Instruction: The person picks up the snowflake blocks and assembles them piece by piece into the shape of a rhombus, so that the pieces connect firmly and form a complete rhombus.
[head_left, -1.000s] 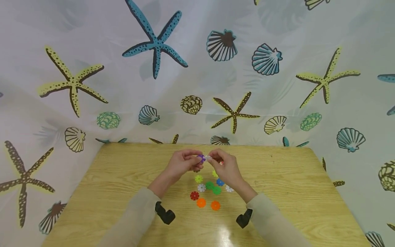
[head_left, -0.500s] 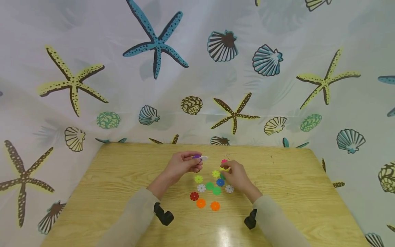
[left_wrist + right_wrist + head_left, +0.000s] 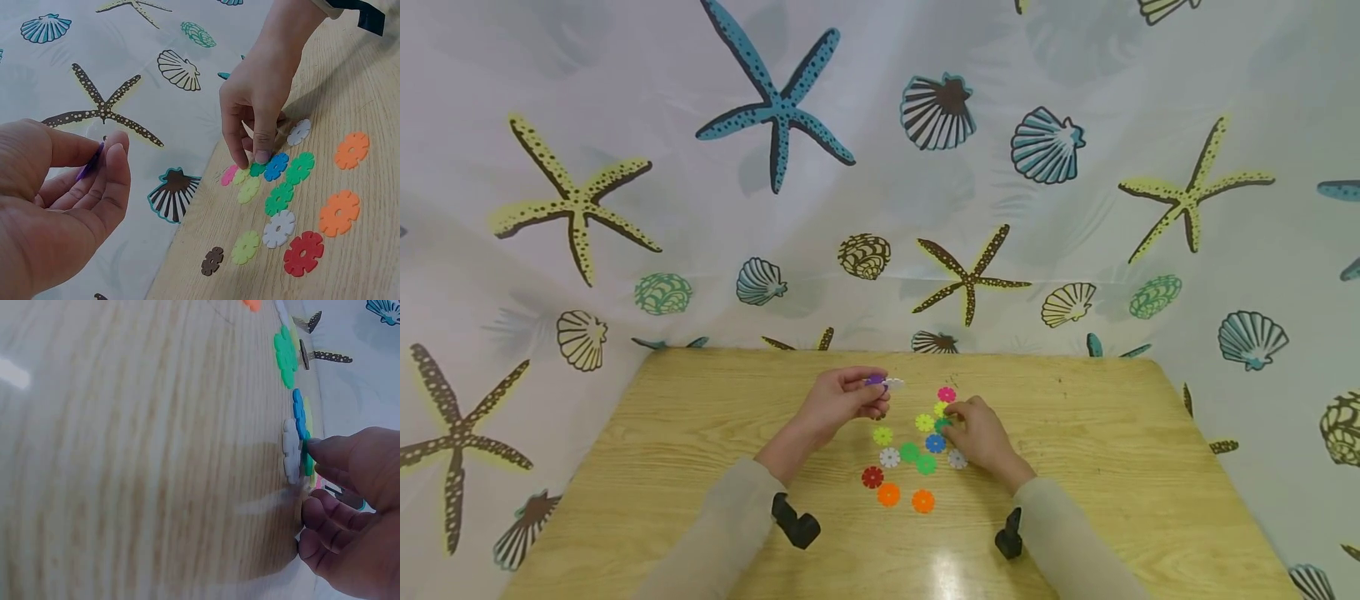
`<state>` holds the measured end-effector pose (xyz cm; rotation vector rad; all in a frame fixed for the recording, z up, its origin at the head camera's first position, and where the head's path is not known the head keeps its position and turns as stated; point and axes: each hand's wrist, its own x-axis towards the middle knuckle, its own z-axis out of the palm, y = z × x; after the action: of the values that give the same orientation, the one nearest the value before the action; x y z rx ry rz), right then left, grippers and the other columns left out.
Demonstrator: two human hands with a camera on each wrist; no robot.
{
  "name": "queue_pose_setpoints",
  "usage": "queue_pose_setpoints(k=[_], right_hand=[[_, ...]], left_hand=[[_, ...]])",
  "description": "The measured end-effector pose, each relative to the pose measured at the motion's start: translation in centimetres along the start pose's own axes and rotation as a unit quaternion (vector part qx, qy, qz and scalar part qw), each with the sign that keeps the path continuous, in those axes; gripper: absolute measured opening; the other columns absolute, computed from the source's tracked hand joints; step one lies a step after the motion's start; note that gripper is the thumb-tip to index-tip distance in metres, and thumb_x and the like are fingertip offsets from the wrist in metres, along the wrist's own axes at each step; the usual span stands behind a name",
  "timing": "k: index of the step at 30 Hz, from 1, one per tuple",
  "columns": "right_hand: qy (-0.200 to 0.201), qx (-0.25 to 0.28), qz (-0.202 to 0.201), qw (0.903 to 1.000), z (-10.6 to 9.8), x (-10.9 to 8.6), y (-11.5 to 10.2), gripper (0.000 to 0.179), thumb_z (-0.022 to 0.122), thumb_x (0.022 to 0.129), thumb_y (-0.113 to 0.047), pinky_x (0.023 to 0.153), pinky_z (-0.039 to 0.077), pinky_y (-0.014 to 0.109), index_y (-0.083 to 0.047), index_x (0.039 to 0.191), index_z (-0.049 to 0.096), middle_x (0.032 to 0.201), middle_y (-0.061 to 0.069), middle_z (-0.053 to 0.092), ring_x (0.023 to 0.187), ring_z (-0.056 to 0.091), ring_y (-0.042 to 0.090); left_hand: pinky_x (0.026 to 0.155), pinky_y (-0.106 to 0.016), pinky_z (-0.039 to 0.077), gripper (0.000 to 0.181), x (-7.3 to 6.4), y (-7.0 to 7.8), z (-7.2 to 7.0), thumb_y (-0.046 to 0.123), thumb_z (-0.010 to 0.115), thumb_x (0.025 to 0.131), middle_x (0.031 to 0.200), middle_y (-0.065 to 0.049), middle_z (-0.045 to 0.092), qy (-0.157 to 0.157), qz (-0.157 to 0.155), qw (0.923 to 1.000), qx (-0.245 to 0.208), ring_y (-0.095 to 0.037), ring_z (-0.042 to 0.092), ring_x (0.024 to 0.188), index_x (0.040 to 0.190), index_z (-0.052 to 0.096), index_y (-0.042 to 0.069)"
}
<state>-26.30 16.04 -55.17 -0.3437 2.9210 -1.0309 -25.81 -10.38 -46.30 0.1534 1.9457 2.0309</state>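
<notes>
My left hand [image 3: 844,400] pinches a purple notched plastic disc [image 3: 90,161] above the far part of the table. A white notched disc [image 3: 895,383] sticks out to the right from the purple one and appears joined to it. Low over the table, my right hand [image 3: 981,432] has its thumb and index finger at the edges of a dark green notched disc [image 3: 257,169], which still lies among the others. Beside it are a blue disc [image 3: 276,167], a yellow disc [image 3: 941,408] partly behind the fingers, and a white disc [image 3: 291,452].
Several more notched discs lie flat nearby: pink [image 3: 947,394], two linked-looking green discs [image 3: 927,464], dark red [image 3: 872,477], orange [image 3: 923,501] and brown [image 3: 212,261]. A patterned cloth [image 3: 880,183] hangs behind the wooden table [image 3: 715,433].
My right hand has let go of the white disc and moved right and nearer, down to the dark green disc. The left hand keeps the purple and white discs, turned slightly.
</notes>
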Motion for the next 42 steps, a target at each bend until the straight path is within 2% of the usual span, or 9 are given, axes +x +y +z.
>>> queue_pose_setpoints(k=[5,16,21,24,29,31,34,38,42], right_hand=[[-0.005,0.005,0.015,0.9999,-0.1,0.0,-0.3,0.029,0.074,0.099,-0.014,0.089,0.057,0.049,0.003,0.123,0.07,0.109,0.018,0.063,0.096,0.063,0.029],[-0.018,0.013,0.052,0.9984,-0.3,0.2,-0.7,0.022,0.073,0.099,-0.013,0.087,0.055,0.045,0.005,0.111,0.066,0.105,0.016,0.063,0.091,0.06,0.026],[-0.002,0.067,0.054,0.9963,-0.5,0.2,-0.9,0.018,0.076,0.095,-0.006,0.076,0.053,0.037,0.0,0.103,0.061,0.093,0.013,0.066,0.083,0.059,0.022],[0.013,0.105,0.053,0.993,-0.8,0.4,-1.0,0.015,0.077,0.094,-0.005,0.073,0.053,0.032,-0.001,0.101,0.063,0.091,0.012,0.069,0.081,0.061,0.02],[0.025,0.179,0.047,0.9824,-2.0,0.7,-2.0,0.013,0.075,0.097,-0.007,0.07,0.055,0.028,0.001,0.106,0.069,0.09,0.012,0.072,0.076,0.064,0.019],[0.018,0.22,0.04,0.9745,-2.6,0.7,-2.7,0.016,0.073,0.099,-0.007,0.071,0.058,0.032,0.003,0.11,0.07,0.092,0.016,0.073,0.076,0.067,0.024],[-0.001,0.267,0.024,0.9635,-3.5,0.7,-3.8,0.021,0.071,0.1,-0.009,0.072,0.061,0.034,0.003,0.117,0.07,0.095,0.021,0.074,0.073,0.069,0.024],[-0.015,0.303,0.01,0.9529,-4.3,0.5,-5.2,0.023,0.07,0.101,-0.01,0.073,0.06,0.027,0.002,0.121,0.07,0.098,0.021,0.075,0.073,0.07,0.015],[-0.016,0.326,0.0,0.9453,-4.8,0.2,-6.5,0.023,0.069,0.102,-0.009,0.073,0.06,0.024,0.003,0.121,0.069,0.095,0.016,0.075,0.074,0.07,0.013]], left_hand=[[0.08,-0.025,0.064,0.038,0.0,0.0,0.0,0.001,0.06,0.105,0.09,-0.002,0.077,0.002,-0.003,1.0,0.001,-0.011,0.076,0.079,0.142,0.057,-0.01],[0.078,-0.023,0.064,0.038,-0.3,0.3,-0.1,0.0,0.059,0.106,0.091,-0.002,0.076,-0.006,0.009,0.9999,-0.003,-0.012,0.075,0.08,0.142,0.057,-0.011],[0.078,-0.023,0.064,0.037,-0.2,0.3,-0.1,0.0,0.06,0.106,0.091,-0.003,0.077,-0.001,0.005,1.0,-0.005,-0.013,0.076,0.081,0.141,0.058,-0.009],[0.078,-0.023,0.064,0.037,-0.2,0.3,-0.1,0.001,0.06,0.106,0.092,-0.004,0.077,0.0,0.001,1.0,-0.006,-0.014,0.076,0.081,0.141,0.059,-0.009],[0.081,-0.026,0.064,0.037,-0.3,0.3,-0.3,0.001,0.059,0.106,0.094,-0.006,0.077,-0.001,0.002,1.0,-0.001,-0.015,0.077,0.082,0.141,0.058,-0.01],[0.081,-0.026,0.065,0.037,-0.3,0.3,-0.3,0.001,0.059,0.106,0.094,-0.007,0.077,0.0,0.004,1.0,0.003,-0.016,0.077,0.083,0.141,0.058,-0.01],[0.081,-0.026,0.065,0.036,-0.2,0.4,-0.3,0.001,0.06,0.106,0.095,-0.008,0.077,0.001,0.002,1.0,0.004,-0.016,0.077,0.083,0.14,0.059,-0.009],[0.081,-0.026,0.065,0.036,-0.2,0.4,-0.2,0.001,0.059,0.106,0.093,-0.006,0.077,0.0,0.0,1.0,0.008,-0.014,0.076,0.082,0.14,0.059,-0.009],[0.08,-0.024,0.064,0.037,-0.2,0.2,-0.1,0.001,0.059,0.106,0.094,-0.006,0.077,-0.004,0.002,0.9999,0.012,-0.012,0.076,0.081,0.141,0.058,-0.01]])
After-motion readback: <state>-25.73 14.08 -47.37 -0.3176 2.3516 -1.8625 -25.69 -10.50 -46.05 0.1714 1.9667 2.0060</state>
